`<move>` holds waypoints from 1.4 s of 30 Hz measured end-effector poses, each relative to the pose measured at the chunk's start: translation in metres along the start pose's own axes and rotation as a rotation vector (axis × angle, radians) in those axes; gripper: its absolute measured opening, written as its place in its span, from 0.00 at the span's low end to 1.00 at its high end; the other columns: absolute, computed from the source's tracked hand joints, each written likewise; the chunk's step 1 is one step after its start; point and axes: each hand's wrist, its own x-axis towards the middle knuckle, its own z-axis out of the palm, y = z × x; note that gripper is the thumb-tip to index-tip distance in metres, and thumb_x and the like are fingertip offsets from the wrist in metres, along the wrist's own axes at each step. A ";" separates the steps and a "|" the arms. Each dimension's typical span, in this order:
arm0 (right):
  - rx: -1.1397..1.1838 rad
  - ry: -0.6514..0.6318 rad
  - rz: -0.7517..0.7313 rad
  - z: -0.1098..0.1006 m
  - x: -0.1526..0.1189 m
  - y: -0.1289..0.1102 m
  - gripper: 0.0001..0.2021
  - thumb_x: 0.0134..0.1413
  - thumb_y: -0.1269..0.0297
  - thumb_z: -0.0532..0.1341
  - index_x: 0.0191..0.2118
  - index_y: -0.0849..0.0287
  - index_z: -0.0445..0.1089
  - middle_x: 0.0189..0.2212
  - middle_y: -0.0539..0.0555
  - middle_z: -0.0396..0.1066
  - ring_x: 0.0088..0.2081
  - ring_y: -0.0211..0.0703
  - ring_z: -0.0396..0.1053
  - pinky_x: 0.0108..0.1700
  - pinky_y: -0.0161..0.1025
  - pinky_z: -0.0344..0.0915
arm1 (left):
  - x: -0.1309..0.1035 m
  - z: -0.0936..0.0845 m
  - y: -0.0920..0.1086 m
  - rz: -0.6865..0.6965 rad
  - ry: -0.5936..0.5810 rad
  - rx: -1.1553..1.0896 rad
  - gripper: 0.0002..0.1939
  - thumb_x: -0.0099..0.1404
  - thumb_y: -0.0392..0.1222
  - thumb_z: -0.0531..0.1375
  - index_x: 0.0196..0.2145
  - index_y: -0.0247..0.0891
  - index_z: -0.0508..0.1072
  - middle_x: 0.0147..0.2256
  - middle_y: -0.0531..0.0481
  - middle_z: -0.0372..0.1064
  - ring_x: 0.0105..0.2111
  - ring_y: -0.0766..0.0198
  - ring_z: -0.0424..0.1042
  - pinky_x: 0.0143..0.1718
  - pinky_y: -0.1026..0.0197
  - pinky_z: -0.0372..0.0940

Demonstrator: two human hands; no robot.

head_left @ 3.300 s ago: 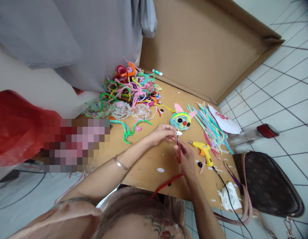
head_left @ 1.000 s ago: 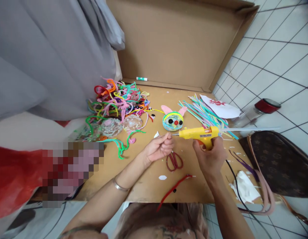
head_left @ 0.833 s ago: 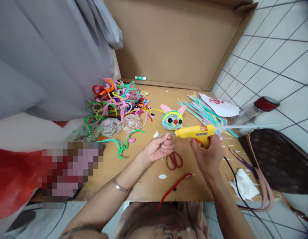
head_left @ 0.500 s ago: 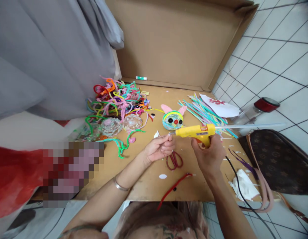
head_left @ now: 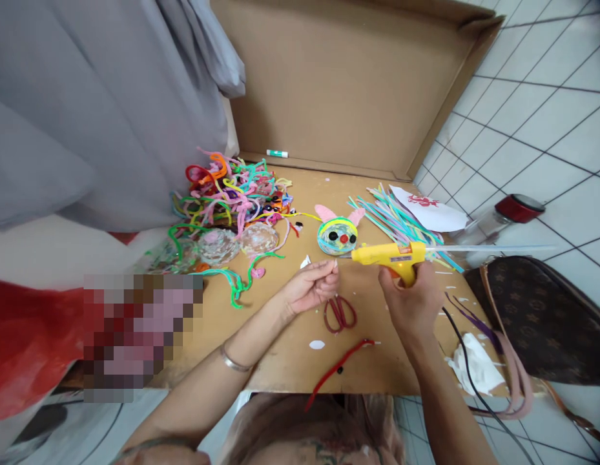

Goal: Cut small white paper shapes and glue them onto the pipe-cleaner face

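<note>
My right hand (head_left: pixel 411 294) is wrapped round the handle of a yellow hot glue gun (head_left: pixel 389 256), a clear glue stick jutting from its back end. The nozzle points left, a short gap from my left hand (head_left: pixel 313 287). That hand is closed in a pinch; a tiny pale bit shows at its fingertips, too small to name. Just beyond the nozzle lies a round face craft (head_left: pixel 337 236) with pink ears, black eyes and a red nose. Red-handled scissors (head_left: pixel 340 314) rest below my left hand, their blades partly hidden.
Tangled pipe cleaners (head_left: pixel 236 194) and clear discs (head_left: pixel 218 247) crowd the left. Straight pipe cleaners (head_left: pixel 396 216), a red-lidded jar (head_left: pixel 517 208) and a brown bag (head_left: pixel 546 316) stand right. A red pipe cleaner (head_left: pixel 338 368) lies in front; a black cord (head_left: pixel 467 355) trails right.
My right hand has drawn the glue gun slightly to the right, so its nozzle is now apart from the fingertips of my left hand. The left hand stays almost where it was.
</note>
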 end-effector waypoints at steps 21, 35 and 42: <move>0.268 -0.367 -0.163 -0.007 0.020 -0.002 0.13 0.57 0.58 0.55 0.36 0.60 0.73 0.31 0.56 0.73 0.31 0.44 0.68 0.35 0.40 0.64 | 0.037 -0.028 0.060 0.428 0.346 1.020 0.13 0.54 0.47 0.62 0.23 0.33 0.70 0.18 0.55 0.63 0.19 0.72 0.59 0.23 0.68 0.53; 0.811 -0.555 0.258 0.059 0.041 -0.064 0.09 0.38 0.60 0.64 0.23 0.62 0.71 0.18 0.49 0.69 0.20 0.34 0.62 0.25 0.33 0.59 | 0.024 -0.012 0.062 0.343 0.232 0.996 0.13 0.56 0.46 0.60 0.30 0.30 0.73 0.20 0.55 0.62 0.20 0.72 0.58 0.22 0.69 0.53; 0.896 -0.543 0.325 0.065 0.043 -0.065 0.09 0.38 0.60 0.65 0.23 0.63 0.71 0.14 0.45 0.63 0.18 0.31 0.57 0.22 0.31 0.55 | 0.031 -0.016 0.060 0.376 0.321 0.798 0.13 0.50 0.44 0.65 0.29 0.31 0.73 0.18 0.56 0.63 0.19 0.74 0.58 0.20 0.69 0.53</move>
